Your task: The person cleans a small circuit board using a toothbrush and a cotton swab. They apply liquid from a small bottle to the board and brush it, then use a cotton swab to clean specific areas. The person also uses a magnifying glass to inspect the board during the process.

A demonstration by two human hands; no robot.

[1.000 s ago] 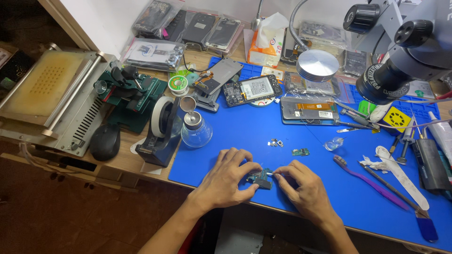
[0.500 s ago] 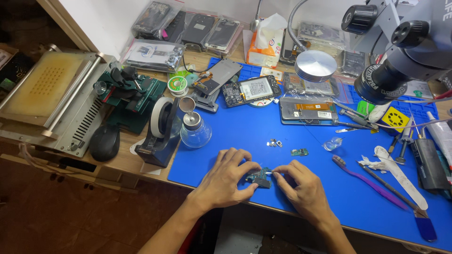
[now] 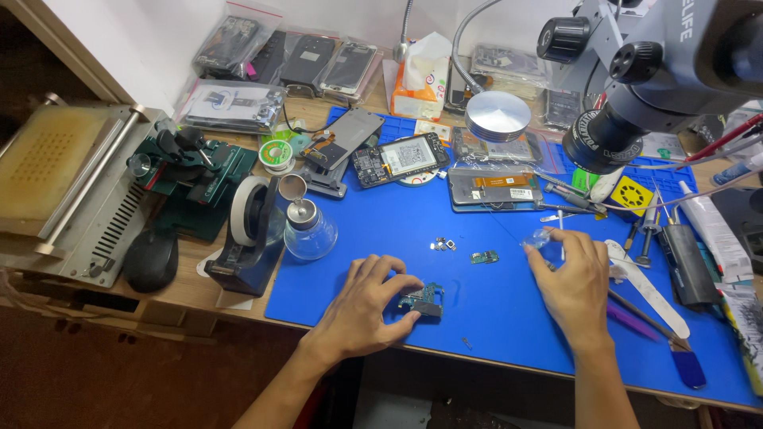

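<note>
From the head camera, the left hand (image 3: 367, 304) is pinching a small circuit board (image 3: 422, 300) between thumb and fingers, holding it down on the blue mat (image 3: 493, 318) near the table's front edge. The right hand (image 3: 571, 286) is resting further right, its fingers loosely curled and touching a small clear piece (image 3: 537, 238). A tiny green chip (image 3: 483, 257) is lying between both hands.
</note>
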